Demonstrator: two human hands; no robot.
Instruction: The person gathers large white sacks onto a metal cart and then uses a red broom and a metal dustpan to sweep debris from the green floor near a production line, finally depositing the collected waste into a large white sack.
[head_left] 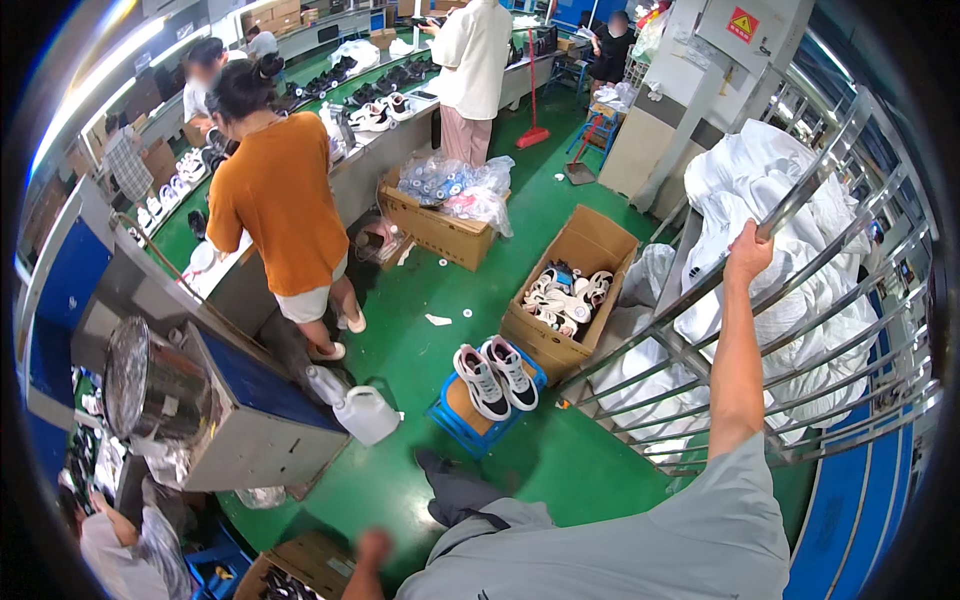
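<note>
My right hand (pixel 748 254) is closed round the top rail of a barred metal cart (pixel 655 325), with my arm stretched forward. White cloth or plastic bundles (pixel 745 175) fill the cart behind the bars. Low at the left of my body is my left hand (pixel 373 548), smeared so that its fingers cannot be made out. Nearest to it is an open carton (pixel 312 566) with dark items inside. Ahead of me a pair of black, white and pink sneakers (pixel 492 380) stands on a small blue stool (pixel 473 432) with a brown top.
Beyond the stool, a carton (pixel 545 348) holds several shoes. Another carton (pixel 440 232) carries clear plastic bags. A white jug (pixel 366 415) stands on the green floor. A person in an orange shirt (pixel 285 195) works at a shoe line; others stand nearby. A red broom (pixel 533 136) is farther off.
</note>
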